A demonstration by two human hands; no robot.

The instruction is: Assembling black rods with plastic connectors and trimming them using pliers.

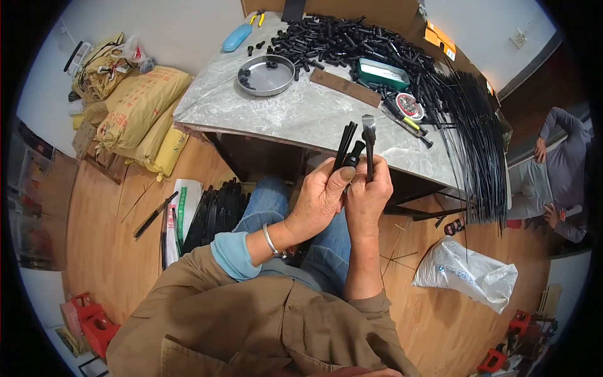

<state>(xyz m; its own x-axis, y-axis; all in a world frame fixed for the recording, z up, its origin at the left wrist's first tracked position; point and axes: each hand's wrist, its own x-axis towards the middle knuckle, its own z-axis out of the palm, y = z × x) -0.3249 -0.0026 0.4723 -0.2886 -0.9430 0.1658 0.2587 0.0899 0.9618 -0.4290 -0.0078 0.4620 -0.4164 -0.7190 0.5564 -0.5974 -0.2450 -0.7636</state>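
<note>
My left hand (319,198) is closed, its thumb pressing a short black tubular piece (356,152) with a flared end. A few thin black rods (344,143) stand up beside that piece and also seem to be in my left hand. Against it rests my right hand (367,196), wrapped round a dark-handled tool (369,131) with a flat, shiny metal head pointing up. The tool's exact kind is not clear. Both hands meet just before the table's front edge, above my knees, and the fingers' inner sides are hidden.
The grey marble-patterned table (207,103) bears a heap of black tubular pieces (352,41), a round metal pan (267,88), a brown bar (345,88), a green tray (383,74) and long black rods (477,138). Sacks (141,103) lie left; a person (553,169) sits right.
</note>
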